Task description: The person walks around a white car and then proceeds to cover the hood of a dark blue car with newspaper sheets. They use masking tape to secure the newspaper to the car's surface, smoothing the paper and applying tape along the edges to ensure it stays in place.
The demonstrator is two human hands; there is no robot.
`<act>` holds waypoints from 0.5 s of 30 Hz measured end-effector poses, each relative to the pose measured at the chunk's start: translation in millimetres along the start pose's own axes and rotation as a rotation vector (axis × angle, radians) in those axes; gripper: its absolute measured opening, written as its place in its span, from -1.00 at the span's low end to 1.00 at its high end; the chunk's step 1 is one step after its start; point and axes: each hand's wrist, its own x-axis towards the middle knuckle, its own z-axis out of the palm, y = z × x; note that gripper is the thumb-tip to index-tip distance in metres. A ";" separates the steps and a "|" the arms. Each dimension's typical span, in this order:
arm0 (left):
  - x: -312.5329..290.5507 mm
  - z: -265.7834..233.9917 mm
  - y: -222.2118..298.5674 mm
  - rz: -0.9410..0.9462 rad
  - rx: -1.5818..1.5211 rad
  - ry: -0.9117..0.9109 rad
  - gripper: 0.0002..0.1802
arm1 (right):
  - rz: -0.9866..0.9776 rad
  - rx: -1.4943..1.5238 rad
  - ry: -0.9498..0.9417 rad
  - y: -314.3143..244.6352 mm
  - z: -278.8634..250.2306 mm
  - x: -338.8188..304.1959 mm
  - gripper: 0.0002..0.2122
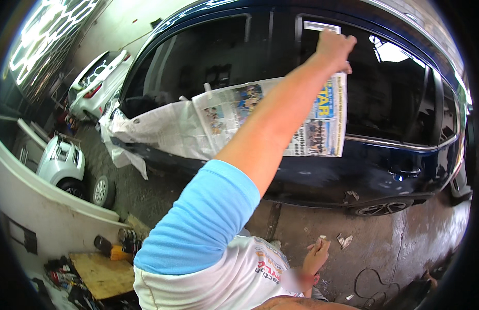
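Right now, taking everything from the dark blue car (pixel 322 175):

My left hand (pixel 334 49): stretched up against the car's rear side window, knuckles toward me, fingers curled down onto the top edge of a newspaper sheet (pixel 322 116). I cannot tell whether they pinch the paper or only press it to the glass.

Newspaper sheet: hangs down over the lower part of that window and onto the door panel; my forearm crosses in front of it.

Other newspaper (pixel 167 129): more sheets overlap along the car's front window and door, toward the front of the car, with a crumpled end drooping low by the front wheel arch.

Pale strip (pixel 322 26): a light patch on the glass just above my left hand, at the top of the window.

My right hand (pixel 316 257): low, well below the car's sill, fingers clenched around a small pale scrap; what it is I cannot make out.

Concrete floor (pixel 404 243): under the car, with bits of litter near the rear wheel (pixel 381 208).

White cars (pixel 64 165): two, well away beyond the car's front end.
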 end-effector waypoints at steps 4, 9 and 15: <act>-107.4 -24.1 37.4 0.067 -0.507 0.428 -0.54 | -0.126 0.088 -0.126 -51.2 22.7 30.4 -0.81; -373.4 -96.1 12.6 -0.136 -0.646 0.122 -0.55 | -0.102 0.102 -0.446 -130.1 62.3 33.0 -0.49; -474.4 -346.0 -193.8 -0.585 -0.257 0.632 -0.49 | -0.414 -0.045 -0.713 -175.0 145.9 -13.0 -0.25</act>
